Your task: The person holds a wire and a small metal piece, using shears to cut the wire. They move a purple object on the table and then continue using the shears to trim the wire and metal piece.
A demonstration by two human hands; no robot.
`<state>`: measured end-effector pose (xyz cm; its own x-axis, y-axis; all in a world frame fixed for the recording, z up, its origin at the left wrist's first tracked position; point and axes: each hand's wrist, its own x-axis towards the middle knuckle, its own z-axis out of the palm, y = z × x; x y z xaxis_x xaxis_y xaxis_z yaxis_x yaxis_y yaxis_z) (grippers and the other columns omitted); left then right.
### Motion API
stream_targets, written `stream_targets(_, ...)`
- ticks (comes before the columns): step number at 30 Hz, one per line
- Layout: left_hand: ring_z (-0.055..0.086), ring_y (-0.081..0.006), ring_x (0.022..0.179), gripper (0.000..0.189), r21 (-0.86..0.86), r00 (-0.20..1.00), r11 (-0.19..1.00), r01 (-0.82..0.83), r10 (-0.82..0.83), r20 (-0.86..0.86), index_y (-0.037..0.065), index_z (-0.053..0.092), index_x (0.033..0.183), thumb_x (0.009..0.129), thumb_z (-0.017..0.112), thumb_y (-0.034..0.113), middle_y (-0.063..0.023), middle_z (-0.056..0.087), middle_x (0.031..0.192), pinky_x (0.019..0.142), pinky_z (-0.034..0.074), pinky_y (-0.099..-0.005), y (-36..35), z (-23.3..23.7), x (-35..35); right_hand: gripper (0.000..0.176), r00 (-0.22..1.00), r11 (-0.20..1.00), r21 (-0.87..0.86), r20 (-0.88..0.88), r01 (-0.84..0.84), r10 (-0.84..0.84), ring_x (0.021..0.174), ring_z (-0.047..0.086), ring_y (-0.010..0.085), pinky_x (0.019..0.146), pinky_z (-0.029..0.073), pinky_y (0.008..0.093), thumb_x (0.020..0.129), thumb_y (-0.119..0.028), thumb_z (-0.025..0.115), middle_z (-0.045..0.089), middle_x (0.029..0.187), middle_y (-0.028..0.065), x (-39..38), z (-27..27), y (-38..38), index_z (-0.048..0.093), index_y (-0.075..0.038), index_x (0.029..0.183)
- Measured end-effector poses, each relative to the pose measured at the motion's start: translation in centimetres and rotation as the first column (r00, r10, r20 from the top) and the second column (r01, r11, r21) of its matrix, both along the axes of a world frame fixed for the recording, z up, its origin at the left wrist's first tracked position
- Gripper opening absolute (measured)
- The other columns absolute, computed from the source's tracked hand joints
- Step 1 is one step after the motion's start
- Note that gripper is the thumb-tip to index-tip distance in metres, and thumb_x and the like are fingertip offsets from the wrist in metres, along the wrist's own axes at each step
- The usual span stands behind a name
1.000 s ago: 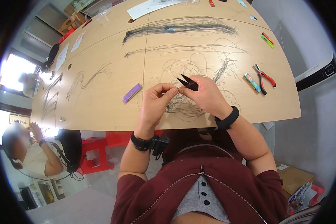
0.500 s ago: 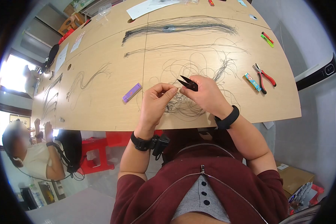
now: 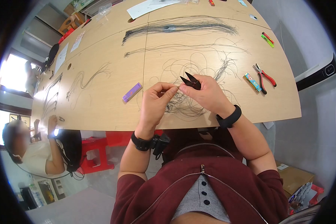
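Black thread snips (image 3: 191, 81) rest in my right hand (image 3: 212, 96), blades parted and pointing up and to the left. That hand's thumb and fingertip also meet near my left fingertips. My left hand (image 3: 155, 102) is closed in a pinch on what looks like a thin dark strand, too fine to make out fully. Beneath both hands spreads a loose tangle of dark thin line (image 3: 186, 108), its loops reaching up and to the right.
Left of my hands lies a purple box (image 3: 132, 92). To the right are a blue patterned box (image 3: 252, 82) and red-handled pliers (image 3: 265, 79). A thick line bundle (image 3: 183, 29) and a thinner one (image 3: 183, 47) lie farther back. Another person (image 3: 44, 153) sits at left.
The snips have tilted more upright and their blades look wider apart. My right hand has shifted slightly right, while my left hand stays nearly still. The other person's hands have moved.
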<state>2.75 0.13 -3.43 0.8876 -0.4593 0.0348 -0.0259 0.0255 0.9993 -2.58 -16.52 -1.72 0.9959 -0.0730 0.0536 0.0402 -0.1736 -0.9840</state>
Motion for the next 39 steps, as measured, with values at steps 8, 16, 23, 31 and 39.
stream_targets(8,0.051,-0.0072,0.066,0.014,0.14,0.977,0.987,-0.078,0.047,0.21,0.001,0.063,0.088,0.079,0.065,0.011,-0.0021,0.06,0.075,0.059,0.041,-0.0208,-0.2,0.6,-0.5,0.021,0.999,0.999,0.017,0.015,0.034,-0.034,0.053,0.039,0.0061,0.047,0.034,0.0239,0.079,-0.019,0.061,0.046,0.056,-0.0016,0.0,0.6,-0.2,0.057,0.001,0.075)
stream_targets(16,0.052,-0.0124,0.07,0.01,0.287,0.907,0.952,-0.11,-0.022,0.421,0.002,0.064,0.086,0.077,0.063,0.007,-0.0062,0.059,0.083,0.063,0.041,-0.0237,-0.5,0.4,-0.9,0.021,0.996,0.996,0.03,0.037,0.08,-0.081,0.053,0.038,0.0054,0.046,0.032,0.0234,0.079,-0.018,0.06,0.046,0.056,-0.0022,0.2,1.5,-0.7,0.055,0.001,0.073)
stream_targets(23,0.054,-0.0193,0.073,0.009,0.322,0.901,0.936,-0.14,-0.015,0.434,0.001,0.063,0.082,0.077,0.062,0.008,-0.0096,0.058,0.08,0.063,0.043,-0.0283,-0.3,0.1,-0.6,0.012,0.986,0.973,0.19,0.075,0.13,-0.147,0.053,0.037,0.0013,0.046,0.031,0.0187,0.081,-0.013,0.059,0.045,0.059,-0.0066,-0.5,3.6,-0.9,0.056,-0.002,0.076)
stream_targets(31,0.052,-0.0129,0.069,0.009,0.371,0.803,0.898,-0.234,-0.036,0.595,0.0,0.062,0.083,0.078,0.061,0.007,-0.0075,0.059,0.079,0.063,0.042,-0.0243,-0.1,-0.9,-0.1,0.011,0.914,0.902,0.371,0.243,0.221,-0.324,0.052,0.038,-0.0003,0.045,0.028,0.0161,0.083,-0.013,0.059,0.049,0.062,-0.0064,-1.4,5.8,-2.4,0.06,-0.002,0.084)
stream_targets(39,0.056,-0.0118,0.075,0.01,0.043,0.988,0.999,-0.026,0.019,0.155,0.0,0.061,0.087,0.082,0.06,0.009,-0.0064,0.061,0.082,0.068,0.044,-0.0229,0.7,3.1,-3.8,0.018,0.68,0.816,-0.384,0.733,0.432,-0.015,0.056,0.052,0.0175,0.048,0.041,0.026,0.063,0.002,0.064,0.051,0.069,0.0048,-3.6,5.6,-1.5,0.056,-0.006,0.077)
